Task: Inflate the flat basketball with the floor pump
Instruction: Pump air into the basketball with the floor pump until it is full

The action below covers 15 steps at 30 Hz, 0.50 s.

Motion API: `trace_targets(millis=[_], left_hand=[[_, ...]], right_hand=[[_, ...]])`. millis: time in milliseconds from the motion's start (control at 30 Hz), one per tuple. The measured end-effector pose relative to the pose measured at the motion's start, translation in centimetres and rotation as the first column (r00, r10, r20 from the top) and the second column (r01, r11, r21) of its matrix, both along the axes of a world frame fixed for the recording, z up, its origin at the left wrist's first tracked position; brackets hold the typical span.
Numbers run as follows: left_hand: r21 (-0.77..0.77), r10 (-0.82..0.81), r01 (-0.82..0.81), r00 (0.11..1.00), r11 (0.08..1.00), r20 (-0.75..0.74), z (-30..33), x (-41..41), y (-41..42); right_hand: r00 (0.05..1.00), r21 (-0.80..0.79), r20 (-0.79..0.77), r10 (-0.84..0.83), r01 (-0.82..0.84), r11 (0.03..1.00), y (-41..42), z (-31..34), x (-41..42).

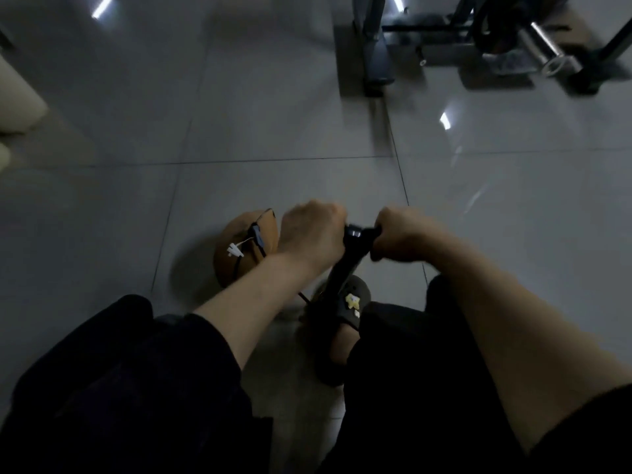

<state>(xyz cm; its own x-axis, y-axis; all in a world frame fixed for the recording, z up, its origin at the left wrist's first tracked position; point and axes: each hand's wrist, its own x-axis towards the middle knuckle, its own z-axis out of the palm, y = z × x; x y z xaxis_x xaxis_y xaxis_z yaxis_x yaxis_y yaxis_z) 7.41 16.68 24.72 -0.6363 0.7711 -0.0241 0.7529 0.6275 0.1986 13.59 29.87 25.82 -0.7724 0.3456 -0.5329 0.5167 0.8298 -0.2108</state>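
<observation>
On a dim grey tiled floor [273, 97], the left hand [313, 232] and right hand [405, 234] curl their fingers around the floor pump [345, 265] handle. The basketball [244, 248], hose attached, lies just left. A slanted stroke could tip the pump or tug the needle loose.

Orange basketball [244, 248] with black seams — black pump [349, 254], grey tiled floor [239, 114].
</observation>
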Motion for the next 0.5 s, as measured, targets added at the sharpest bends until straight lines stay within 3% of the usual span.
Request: trace_targets(millis=[133, 300, 500], left_hand=[[0.09, 0.015, -0.009, 0.998, 0.996, -0.064, 3.7, -1.0, 1.5], [-0.057, 0.03, -0.026, 0.998, 0.998, 0.062, -3.5, 0.3, 0.2], [-0.083, 0.068, -0.06, 0.993, 0.995, 0.095, -9.6, -1.0, -0.5]], right_hand=[[0.996, -0.004, -0.076, -0.056, 0.056, 0.998, 1.2, 3.5, -0.8], [0.999, 0.029, 0.038, -0.031, 0.029, 0.999, -1.5, -3.5, 0.3], [0.991, -0.035, 0.123, -0.054, 0.059, 0.998, -1.9, -8.8, -1.3]])
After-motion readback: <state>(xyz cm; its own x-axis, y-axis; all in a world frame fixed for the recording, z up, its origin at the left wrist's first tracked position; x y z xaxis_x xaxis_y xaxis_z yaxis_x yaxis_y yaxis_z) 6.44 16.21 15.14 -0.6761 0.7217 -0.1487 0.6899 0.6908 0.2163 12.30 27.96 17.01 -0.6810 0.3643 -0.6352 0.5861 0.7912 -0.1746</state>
